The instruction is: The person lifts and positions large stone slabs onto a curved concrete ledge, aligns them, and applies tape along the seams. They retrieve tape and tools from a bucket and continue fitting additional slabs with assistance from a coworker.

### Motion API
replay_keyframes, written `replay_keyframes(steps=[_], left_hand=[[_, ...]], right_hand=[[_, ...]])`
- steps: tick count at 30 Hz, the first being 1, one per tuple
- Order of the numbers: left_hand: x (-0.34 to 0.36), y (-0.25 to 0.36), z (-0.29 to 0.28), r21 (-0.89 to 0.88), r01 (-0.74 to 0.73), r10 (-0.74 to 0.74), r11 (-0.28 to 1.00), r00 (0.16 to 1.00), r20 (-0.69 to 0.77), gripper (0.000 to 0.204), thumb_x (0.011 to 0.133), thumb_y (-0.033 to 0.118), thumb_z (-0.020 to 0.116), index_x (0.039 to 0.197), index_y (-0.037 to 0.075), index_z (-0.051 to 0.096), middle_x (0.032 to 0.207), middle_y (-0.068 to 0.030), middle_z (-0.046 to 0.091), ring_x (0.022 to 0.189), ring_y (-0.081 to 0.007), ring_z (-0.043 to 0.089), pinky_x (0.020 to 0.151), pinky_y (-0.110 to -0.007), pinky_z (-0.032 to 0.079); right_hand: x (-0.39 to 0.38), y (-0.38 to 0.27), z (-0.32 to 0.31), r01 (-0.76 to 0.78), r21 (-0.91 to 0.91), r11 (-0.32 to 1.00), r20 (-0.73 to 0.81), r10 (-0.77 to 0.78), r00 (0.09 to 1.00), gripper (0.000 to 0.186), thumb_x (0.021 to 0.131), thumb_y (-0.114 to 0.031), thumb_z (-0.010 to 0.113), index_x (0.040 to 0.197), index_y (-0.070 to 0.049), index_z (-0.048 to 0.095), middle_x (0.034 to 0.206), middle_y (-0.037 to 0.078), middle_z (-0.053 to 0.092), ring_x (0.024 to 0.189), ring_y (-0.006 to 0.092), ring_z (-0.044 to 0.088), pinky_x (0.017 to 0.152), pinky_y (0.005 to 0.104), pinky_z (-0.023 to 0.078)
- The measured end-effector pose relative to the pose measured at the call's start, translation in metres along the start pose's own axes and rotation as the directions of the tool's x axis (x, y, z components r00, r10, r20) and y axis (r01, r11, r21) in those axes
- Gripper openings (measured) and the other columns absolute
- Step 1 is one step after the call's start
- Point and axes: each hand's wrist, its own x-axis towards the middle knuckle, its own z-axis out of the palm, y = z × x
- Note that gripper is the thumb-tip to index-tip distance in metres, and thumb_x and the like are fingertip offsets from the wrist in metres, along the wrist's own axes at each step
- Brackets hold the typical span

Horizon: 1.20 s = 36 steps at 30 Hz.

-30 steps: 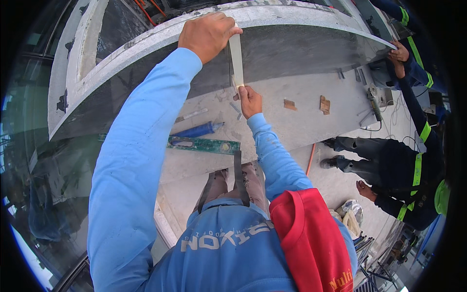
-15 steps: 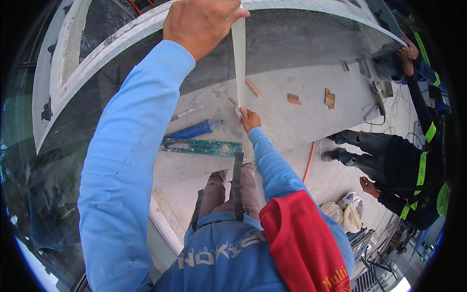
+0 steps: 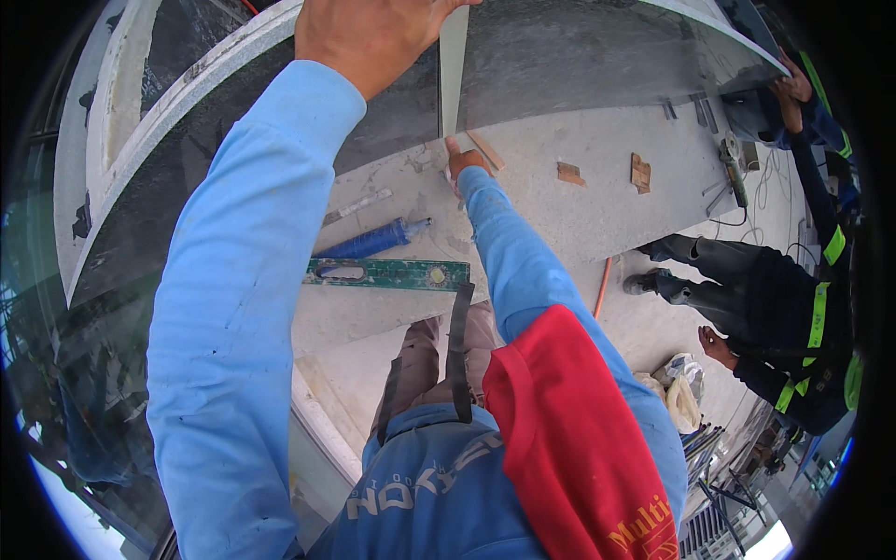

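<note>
A long pale strip [image 3: 452,75] runs down the face of a large dark grey panel [image 3: 579,61]. At the panel's upper edge, my left hand [image 3: 369,37] is closed round the strip's top end, its thumb along the side; the fingertips are partly cut off by the picture's edge. My right hand [image 3: 466,163] is at the strip's lower end, beside the panel's bottom edge, one finger stretched up against it and the others curled. Just right of that hand, a thin brown wood strip [image 3: 486,149] lies on the pale work surface [image 3: 532,224].
Nearer me lie a green spirit level [image 3: 392,273] and a blue sealant tube [image 3: 369,240]. Brown scraps [image 3: 640,173] and an angle grinder [image 3: 733,173] are to the right. A co-worker's hands [image 3: 793,91] grip the panel's right end. An orange hose [image 3: 602,287] crosses the floor.
My right hand has moved up and away from me to the panel's bottom edge. The strip's lower end has risen with it. My left hand has shifted slightly up and left.
</note>
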Motion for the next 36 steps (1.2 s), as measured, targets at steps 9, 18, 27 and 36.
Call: replay_keyframes(steps=[9, 18, 27, 36], left_hand=[[-0.001, -0.001, 0.002, 0.011, -0.006, 0.006, 1.0, 1.0, 0.001, 0.024, 0.087, 0.025, 0.075, 0.077, 0.005, 0.067, 0.079, -0.0118, 0.065, 0.079, -0.0331, 0.067, 0.068, -0.044, 0.054], [-0.003, -0.006, 0.008, -0.013, -0.036, 0.035, 0.999, 0.997, -0.063, 0.023, 0.088, 0.025, 0.075, 0.078, 0.005, 0.068, 0.08, -0.0112, 0.066, 0.077, -0.0323, 0.068, 0.067, -0.043, 0.055], [-0.004, -0.006, 0.007, 0.013, -0.028, 0.028, 1.0, 0.998, -0.049, 0.023, 0.088, 0.025, 0.076, 0.078, 0.006, 0.067, 0.078, -0.0104, 0.064, 0.076, -0.0315, 0.068, 0.066, -0.042, 0.055], [-0.003, -0.006, 0.007, 0.022, -0.05, 0.051, 0.999, 0.997, -0.051, 0.023, 0.088, 0.024, 0.076, 0.078, 0.005, 0.067, 0.078, -0.0103, 0.064, 0.078, -0.0315, 0.068, 0.066, -0.042, 0.055]], right_hand=[[0.04, -0.005, 0.014, 0.063, 0.048, 0.997, -0.035, -0.062, 0.997, 0.097, 0.091, -0.084, 0.044, 0.101, 0.007, 0.075, 0.086, 0.018, 0.076, 0.091, 0.0325, 0.075, 0.088, 0.0428, 0.056], [0.04, -0.01, 0.016, 0.047, 0.015, 0.999, -0.028, -0.047, 0.999, 0.098, 0.09, -0.085, 0.044, 0.108, 0.006, 0.074, 0.092, 0.018, 0.076, 0.087, 0.0316, 0.076, 0.084, 0.0416, 0.057], [0.018, -0.017, -0.006, -0.027, 0.027, 0.999, 0.131, 0.024, 0.991, 0.092, 0.093, -0.082, 0.041, 0.139, -0.005, 0.064, 0.145, 0.018, 0.06, 0.136, 0.0362, 0.056, 0.114, 0.0458, 0.041], [0.017, -0.017, -0.003, -0.003, 0.032, 0.999, 0.085, 0.0, 0.996, 0.093, 0.093, -0.082, 0.041, 0.139, -0.004, 0.063, 0.145, 0.018, 0.061, 0.136, 0.0359, 0.055, 0.114, 0.0466, 0.041]])
